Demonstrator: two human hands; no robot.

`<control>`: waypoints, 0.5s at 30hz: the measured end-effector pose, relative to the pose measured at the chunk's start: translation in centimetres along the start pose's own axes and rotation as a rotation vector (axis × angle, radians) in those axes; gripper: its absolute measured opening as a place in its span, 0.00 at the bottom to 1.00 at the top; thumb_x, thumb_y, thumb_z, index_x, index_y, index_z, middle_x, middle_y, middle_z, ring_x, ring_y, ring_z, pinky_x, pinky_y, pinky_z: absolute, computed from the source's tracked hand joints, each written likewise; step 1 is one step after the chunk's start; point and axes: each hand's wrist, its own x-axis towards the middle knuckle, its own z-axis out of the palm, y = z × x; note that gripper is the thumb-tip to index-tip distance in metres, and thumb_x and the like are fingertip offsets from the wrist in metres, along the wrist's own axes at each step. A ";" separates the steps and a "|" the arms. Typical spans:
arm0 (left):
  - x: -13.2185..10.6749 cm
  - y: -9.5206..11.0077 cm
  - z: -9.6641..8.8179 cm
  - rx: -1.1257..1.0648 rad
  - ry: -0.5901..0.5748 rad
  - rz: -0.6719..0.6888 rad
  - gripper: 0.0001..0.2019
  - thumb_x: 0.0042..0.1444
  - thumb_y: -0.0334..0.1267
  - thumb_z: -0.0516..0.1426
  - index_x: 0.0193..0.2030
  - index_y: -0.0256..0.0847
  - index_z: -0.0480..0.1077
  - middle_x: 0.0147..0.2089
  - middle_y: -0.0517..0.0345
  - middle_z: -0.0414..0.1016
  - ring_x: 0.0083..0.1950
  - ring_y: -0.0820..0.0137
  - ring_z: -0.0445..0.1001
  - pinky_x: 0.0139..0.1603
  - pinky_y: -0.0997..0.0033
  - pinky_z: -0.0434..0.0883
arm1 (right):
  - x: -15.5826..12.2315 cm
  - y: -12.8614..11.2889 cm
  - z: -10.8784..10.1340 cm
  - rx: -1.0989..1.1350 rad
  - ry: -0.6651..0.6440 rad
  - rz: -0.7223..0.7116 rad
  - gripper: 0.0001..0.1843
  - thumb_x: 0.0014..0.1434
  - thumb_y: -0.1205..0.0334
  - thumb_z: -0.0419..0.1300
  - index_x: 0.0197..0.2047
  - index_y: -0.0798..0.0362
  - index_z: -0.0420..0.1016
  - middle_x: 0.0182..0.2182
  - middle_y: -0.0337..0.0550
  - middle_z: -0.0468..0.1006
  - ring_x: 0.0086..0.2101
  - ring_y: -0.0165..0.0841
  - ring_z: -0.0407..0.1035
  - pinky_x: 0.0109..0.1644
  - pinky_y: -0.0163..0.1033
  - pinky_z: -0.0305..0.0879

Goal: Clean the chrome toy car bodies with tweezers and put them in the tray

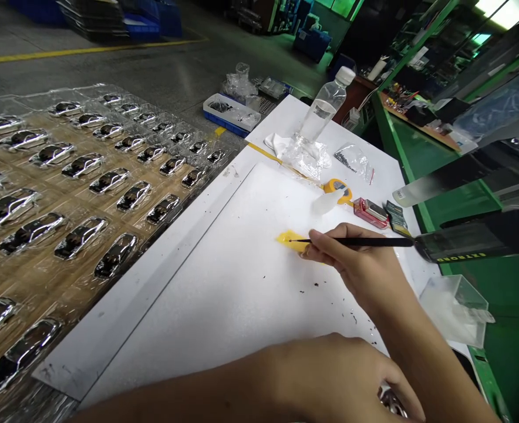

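My right hand (351, 261) is closed in a pinch on a thin black brush (356, 241). The brush tip touches a small yellow patch (289, 239) on the white board (224, 282). My left hand (330, 376) is low in the frame, close to me, with its fingers curled round a shiny chrome part (390, 400) that is mostly hidden. Small dark specks lie scattered on the board near my right hand.
Clear blister trays (78, 170) with several chrome car-shaped shells cover the left. Behind the board stand a plastic bottle (323, 108), a crumpled cloth (277, 143), small bags (351, 158), a yellow tape measure (339, 188) and a red box (369, 211). A clear tub (457, 308) sits at right.
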 end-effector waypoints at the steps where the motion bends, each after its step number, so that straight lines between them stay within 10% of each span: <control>1: 0.1 0.4 -0.2 -0.011 -0.005 -0.081 0.17 0.44 0.46 0.70 0.41 0.43 0.79 0.35 0.57 0.79 0.33 0.65 0.77 0.31 0.72 0.72 | -0.1 -0.3 -0.5 0.071 -0.032 0.019 0.19 0.47 0.49 0.76 0.25 0.51 0.75 0.25 0.42 0.81 0.30 0.38 0.78 0.44 0.48 0.79; 5: 0.3 1.4 -0.1 -0.230 0.001 -0.312 0.13 0.50 0.35 0.65 0.44 0.38 0.74 0.34 0.57 0.76 0.25 0.72 0.73 0.26 0.73 0.72 | -1.9 -1.8 -3.2 0.237 -0.101 0.090 0.16 0.50 0.53 0.75 0.25 0.51 0.75 0.22 0.38 0.77 0.27 0.34 0.76 0.45 0.50 0.81; 9: 0.2 1.8 0.4 -0.618 0.107 -0.171 0.05 0.62 0.34 0.56 0.45 0.38 0.68 0.36 0.57 0.73 0.27 0.72 0.77 0.32 0.67 0.76 | -5.7 -2.0 -6.2 0.308 -0.061 0.069 0.14 0.57 0.55 0.71 0.25 0.51 0.76 0.22 0.39 0.74 0.27 0.34 0.75 0.34 0.40 0.81; 15: 0.1 2.3 -0.3 -0.821 0.478 0.047 0.18 0.67 0.34 0.57 0.62 0.40 0.60 0.48 0.46 0.78 0.45 0.63 0.82 0.52 0.54 0.78 | -12.0 2.0 -7.6 0.152 0.460 -0.181 0.10 0.53 0.58 0.74 0.27 0.49 0.79 0.25 0.41 0.81 0.30 0.34 0.80 0.39 0.30 0.80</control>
